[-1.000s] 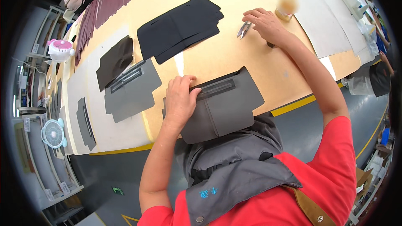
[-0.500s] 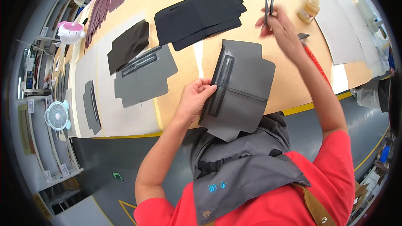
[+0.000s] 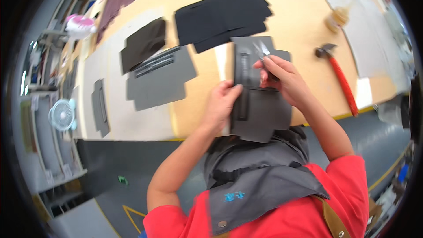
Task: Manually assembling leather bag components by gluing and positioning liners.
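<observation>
A cut-out grey panel (image 3: 264, 112) lies at the table's near edge in front of me, with a long dark framed slot (image 3: 243, 103) along its left side. My left hand (image 3: 221, 103) pinches the panel's left edge between thumb and fingers. Above the panel's upper right part, my right hand (image 3: 284, 78) is closed around thread snips (image 3: 261, 49), their pointed blades aimed up and left. The blades are blurred, and the snips' grip is mostly hidden by the fingers.
Left of the panel lie similar grey pieces (image 3: 161, 86) and a dark brown piece (image 3: 145, 44). A stack of black panels (image 3: 220, 20) sits farther back. On the right are a red-handled hammer (image 3: 343, 81) and a glue bottle (image 3: 337, 19). A small fan (image 3: 62, 114) stands far left.
My right hand has come down and left with the snips, from beside the glue bottle to over the panel. The panel has turned more upright, still held by my left hand. The whole view has shifted slightly.
</observation>
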Available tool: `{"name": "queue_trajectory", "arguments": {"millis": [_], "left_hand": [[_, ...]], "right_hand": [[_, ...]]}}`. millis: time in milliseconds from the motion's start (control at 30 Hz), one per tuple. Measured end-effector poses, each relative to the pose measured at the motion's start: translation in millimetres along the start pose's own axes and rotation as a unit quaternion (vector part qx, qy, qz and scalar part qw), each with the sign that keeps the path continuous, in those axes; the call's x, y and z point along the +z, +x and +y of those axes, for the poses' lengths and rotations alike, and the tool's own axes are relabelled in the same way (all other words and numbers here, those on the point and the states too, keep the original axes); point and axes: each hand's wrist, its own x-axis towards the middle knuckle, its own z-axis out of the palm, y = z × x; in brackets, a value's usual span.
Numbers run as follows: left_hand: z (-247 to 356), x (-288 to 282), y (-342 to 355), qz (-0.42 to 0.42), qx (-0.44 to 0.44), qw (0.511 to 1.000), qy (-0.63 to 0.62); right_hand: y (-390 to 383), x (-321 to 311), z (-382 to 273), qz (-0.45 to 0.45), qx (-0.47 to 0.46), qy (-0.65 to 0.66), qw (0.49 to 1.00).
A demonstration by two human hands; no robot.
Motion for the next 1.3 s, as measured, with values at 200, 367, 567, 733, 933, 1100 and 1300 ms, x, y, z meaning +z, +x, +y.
{"name": "queue_trajectory", "arguments": {"millis": [200, 367, 567, 733, 933, 1100, 1300], "left_hand": [[-11.2, 24.5, 25.9, -0.022, 0.065, 0.995, 0.068], [-10.9, 22.0, 16.1, -0.027, 0.03, 0.999, -0.024], [-22.1, 6.5, 16.7, -0.108, -0.105, 0.975, -0.164], [-6.4, -8.1, -5.3, -0.127, -0.114, 0.955, -0.245], [-10.1, -9.9, -8.4, -0.15, -0.099, 0.949, -0.258], [7.4, 9.0, -20.8, -0.057, -0.109, 0.988, -0.096], [13.0, 9.8, -27.4, -0.029, -0.104, 0.993, -0.057]], "right_hand": [[7.7, -11.3, 33.2, 0.104, -0.108, -0.052, 0.987], [14.8, -19.6, 56.2, 0.114, -0.145, -0.077, 0.98], [4.5, -10.1, 45.3, 0.132, -0.102, -0.118, 0.979], [7.2, 11.7, 35.1, 0.095, -0.072, -0.163, 0.979], [9.8, 7.7, 39.3, 0.086, -0.102, -0.194, 0.972], [-2.4, 0.7, 37.0, 0.104, -0.217, -0.303, 0.922], [-41.3, 4.7, 3.4, 0.079, -0.31, -0.584, 0.746]]}}
